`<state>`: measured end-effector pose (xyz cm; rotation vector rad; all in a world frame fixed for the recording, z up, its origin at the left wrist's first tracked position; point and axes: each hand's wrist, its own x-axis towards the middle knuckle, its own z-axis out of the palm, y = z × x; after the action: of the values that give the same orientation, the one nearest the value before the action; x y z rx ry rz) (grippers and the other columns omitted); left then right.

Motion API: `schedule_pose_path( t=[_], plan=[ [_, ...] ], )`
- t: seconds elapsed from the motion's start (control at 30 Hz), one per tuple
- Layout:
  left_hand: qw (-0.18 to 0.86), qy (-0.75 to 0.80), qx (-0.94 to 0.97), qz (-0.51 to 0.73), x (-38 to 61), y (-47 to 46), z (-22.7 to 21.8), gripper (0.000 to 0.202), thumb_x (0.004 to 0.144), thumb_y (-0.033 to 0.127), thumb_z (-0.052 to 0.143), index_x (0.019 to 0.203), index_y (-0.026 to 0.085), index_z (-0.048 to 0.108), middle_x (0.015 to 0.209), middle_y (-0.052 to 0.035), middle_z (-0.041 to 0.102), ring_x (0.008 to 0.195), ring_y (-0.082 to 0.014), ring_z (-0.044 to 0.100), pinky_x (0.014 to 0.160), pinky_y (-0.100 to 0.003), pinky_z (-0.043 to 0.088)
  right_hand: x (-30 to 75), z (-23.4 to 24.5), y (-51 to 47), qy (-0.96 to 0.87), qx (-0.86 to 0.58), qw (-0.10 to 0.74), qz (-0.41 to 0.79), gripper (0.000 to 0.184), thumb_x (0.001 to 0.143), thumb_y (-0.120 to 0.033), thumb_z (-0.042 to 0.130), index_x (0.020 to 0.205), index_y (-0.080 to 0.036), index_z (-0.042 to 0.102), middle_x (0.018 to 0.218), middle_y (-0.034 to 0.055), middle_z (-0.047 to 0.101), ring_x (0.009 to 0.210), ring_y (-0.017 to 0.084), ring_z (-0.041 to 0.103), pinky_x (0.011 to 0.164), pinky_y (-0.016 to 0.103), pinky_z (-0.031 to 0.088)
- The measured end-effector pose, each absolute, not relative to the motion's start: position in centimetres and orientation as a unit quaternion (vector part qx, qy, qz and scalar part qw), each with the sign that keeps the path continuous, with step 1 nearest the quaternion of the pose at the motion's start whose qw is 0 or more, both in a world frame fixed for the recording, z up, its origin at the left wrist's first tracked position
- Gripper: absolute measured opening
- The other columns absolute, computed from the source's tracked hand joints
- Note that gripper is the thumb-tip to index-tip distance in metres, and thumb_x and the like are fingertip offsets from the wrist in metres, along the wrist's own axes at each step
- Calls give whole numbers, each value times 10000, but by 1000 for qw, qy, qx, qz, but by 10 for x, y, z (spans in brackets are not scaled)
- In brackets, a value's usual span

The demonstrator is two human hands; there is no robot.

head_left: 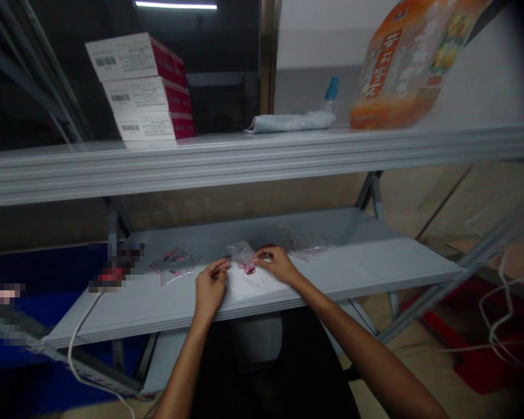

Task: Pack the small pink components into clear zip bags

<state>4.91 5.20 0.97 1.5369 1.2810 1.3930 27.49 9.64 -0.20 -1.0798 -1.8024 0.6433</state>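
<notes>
Clear plastic bag (241,251): likely light, limp; take edges. My left hand (211,286), right hand (280,265) flank it; can't tell if pinching.

The single view looks forward and down from head height, at the near side of the flat grey desk (353,256), fairly close in mid-frame; the long grey ridged-edged shelf (244,166) crosses the upper half.
</notes>
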Motion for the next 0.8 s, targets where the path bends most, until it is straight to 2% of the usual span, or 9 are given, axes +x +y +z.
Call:
schedule_pose_path(
  t=[0.13,0.23,0.4,0.6,0.8],
  plan=[
    [273,506,646,502,53,51,3,321,769,145,627,1073,160,729,1079,-137,729,973,-248,684,974,-436,470,277,-9,98,-733,-430,453,268,184,797,-320,684,820,-148,745,862,89,752,823,213,672,776,307,474],
    [245,501,664,499,54,51,0,319,736,129,645,1035,171,748,1099,-134,721,1043,-269,649,1026,-460,425,277,-12,98,-731,-427,455,275,176,794,-316,683,814,-151,738,849,84,749,820,211,672,779,308,480],
    [273,489,657,505,54,52,0,335,716,134,657,1034,178,754,1079,-122,732,1097,-275,614,1058,-464,389,276,-11,96,-726,-432,463,270,166,774,-300,704,825,-145,730,865,93,745,826,214,665,769,304,478],
    [271,484,679,481,60,48,6,339,753,147,649,1074,199,743,1188,-117,702,1156,-262,580,1082,-454,351,275,-7,93,-733,-421,463,266,151,793,-293,693,789,-144,721,820,82,736,794,201,655,755,293,467],
    [266,472,687,484,61,46,8,375,753,140,656,1119,193,716,1189,-117,703,1175,-269,574,1086,-470,342,275,-4,90,-733,-421,469,256,153,800,-296,696,800,-147,731,827,81,741,792,199,662,755,290,466]
  ],
)
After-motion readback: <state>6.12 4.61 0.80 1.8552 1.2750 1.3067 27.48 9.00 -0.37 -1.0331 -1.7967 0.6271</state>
